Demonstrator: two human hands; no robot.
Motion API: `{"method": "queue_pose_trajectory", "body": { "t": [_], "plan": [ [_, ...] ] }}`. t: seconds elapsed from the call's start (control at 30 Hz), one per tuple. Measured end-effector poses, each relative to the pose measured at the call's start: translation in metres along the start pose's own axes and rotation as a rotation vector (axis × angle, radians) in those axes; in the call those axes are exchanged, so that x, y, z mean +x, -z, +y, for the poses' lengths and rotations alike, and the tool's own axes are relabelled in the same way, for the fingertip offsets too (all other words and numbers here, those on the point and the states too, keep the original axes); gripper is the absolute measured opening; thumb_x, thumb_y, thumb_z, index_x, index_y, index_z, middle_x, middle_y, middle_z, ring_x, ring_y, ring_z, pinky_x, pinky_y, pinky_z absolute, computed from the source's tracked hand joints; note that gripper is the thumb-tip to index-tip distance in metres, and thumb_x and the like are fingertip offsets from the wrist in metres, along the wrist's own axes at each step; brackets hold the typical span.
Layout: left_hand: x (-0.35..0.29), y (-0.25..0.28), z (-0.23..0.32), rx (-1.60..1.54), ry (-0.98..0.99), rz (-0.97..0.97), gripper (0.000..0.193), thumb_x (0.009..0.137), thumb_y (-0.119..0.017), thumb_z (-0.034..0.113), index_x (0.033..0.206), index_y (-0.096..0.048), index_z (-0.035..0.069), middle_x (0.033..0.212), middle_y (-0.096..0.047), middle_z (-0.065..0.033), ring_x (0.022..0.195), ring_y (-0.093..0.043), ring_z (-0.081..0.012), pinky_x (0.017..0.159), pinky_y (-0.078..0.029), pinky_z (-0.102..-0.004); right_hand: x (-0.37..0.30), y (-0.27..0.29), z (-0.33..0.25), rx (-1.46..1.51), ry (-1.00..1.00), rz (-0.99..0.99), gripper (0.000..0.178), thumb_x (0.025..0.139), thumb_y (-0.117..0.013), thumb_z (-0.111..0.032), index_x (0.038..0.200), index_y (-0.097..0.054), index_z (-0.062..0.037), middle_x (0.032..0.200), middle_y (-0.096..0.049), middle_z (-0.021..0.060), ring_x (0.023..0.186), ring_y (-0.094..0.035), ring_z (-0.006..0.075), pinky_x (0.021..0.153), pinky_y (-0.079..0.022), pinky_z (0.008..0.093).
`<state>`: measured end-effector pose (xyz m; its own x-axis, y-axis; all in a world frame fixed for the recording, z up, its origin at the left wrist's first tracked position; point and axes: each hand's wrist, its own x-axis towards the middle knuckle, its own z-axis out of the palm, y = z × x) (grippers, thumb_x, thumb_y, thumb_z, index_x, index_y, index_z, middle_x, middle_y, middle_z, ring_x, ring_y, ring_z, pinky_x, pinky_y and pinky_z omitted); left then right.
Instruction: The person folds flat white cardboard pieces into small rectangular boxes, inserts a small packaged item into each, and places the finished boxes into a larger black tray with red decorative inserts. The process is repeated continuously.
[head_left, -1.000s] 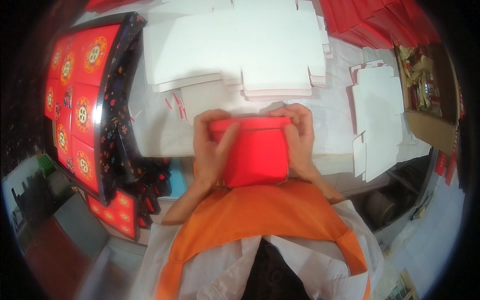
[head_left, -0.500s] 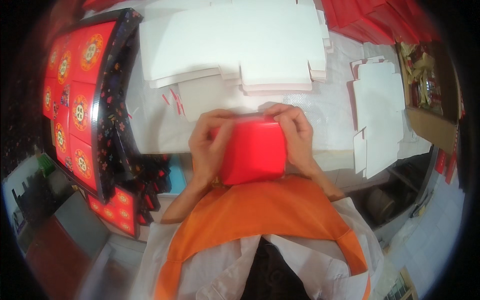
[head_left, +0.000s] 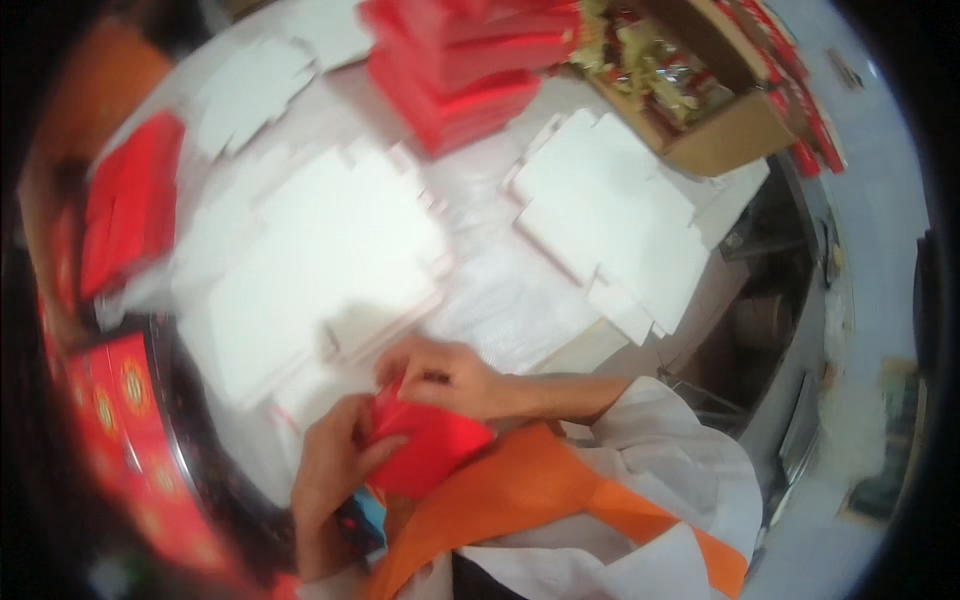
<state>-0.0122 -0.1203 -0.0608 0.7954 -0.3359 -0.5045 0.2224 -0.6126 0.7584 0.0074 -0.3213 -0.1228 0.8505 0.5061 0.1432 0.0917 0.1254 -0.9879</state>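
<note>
A small red box (head_left: 425, 450) with smooth sides is held close against my orange apron, tilted. My left hand (head_left: 335, 450) grips its left side, thumb lying across the near face and fingers behind. Over its upper edge, my right hand (head_left: 445, 380) bends with curled fingertips at the top left corner. Part of the box's far side is hidden behind my fingers. Just beyond my hands lies a stack of white flat carton blanks (head_left: 320, 265) on the table.
More white blanks (head_left: 610, 210) lie to the right, before an open cardboard box (head_left: 735, 135) of wrapped packets. Red boxes (head_left: 450, 95) are stacked at the back. At the left stand a red pile (head_left: 130, 205), a tray of red patterned boxes (head_left: 130, 390) and another person's arm (head_left: 45, 240).
My view has turned to the right, so the table's things appear shifted and rotated. The red box is now tilted, and my right hand has come across its top toward my left hand.
</note>
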Motion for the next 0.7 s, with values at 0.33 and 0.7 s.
{"method": "queue_pose_trajectory", "body": {
  "t": [0.33, 0.7],
  "plan": [
    [0.037, 0.023, -0.066, -0.419, 0.053, 0.789, 0.046, 0.089, -0.048, 0.028, 0.125, -0.039, 0.001, 0.104, -0.053, -0.0116, 0.093, -0.051, -0.0181, 0.078, -0.044, -0.0303, 0.053, 0.294, -0.026, -1.115, 0.174, 0.739, 0.044, 0.079, -0.057, -0.006, 0.12, -0.043, -0.0071, 0.125, -0.044, 0.0106, 0.111, -0.046, 0.0256, 0.088, -0.04, 0.0314],
    [0.039, 0.016, -0.072, -0.867, 0.021, 0.822, 0.047, 0.086, -0.055, 0.023, 0.124, -0.039, 0.002, 0.108, -0.054, -0.0127, 0.095, -0.053, -0.0196, 0.08, -0.046, -0.031, 0.136, 0.442, 0.005, -2.104, -0.461, 0.36, 0.054, 0.085, -0.047, -0.016, 0.135, -0.026, -0.0155, 0.14, -0.021, 0.0123, 0.129, -0.022, 0.0281, 0.101, -0.027, 0.0442]
  ]
}}
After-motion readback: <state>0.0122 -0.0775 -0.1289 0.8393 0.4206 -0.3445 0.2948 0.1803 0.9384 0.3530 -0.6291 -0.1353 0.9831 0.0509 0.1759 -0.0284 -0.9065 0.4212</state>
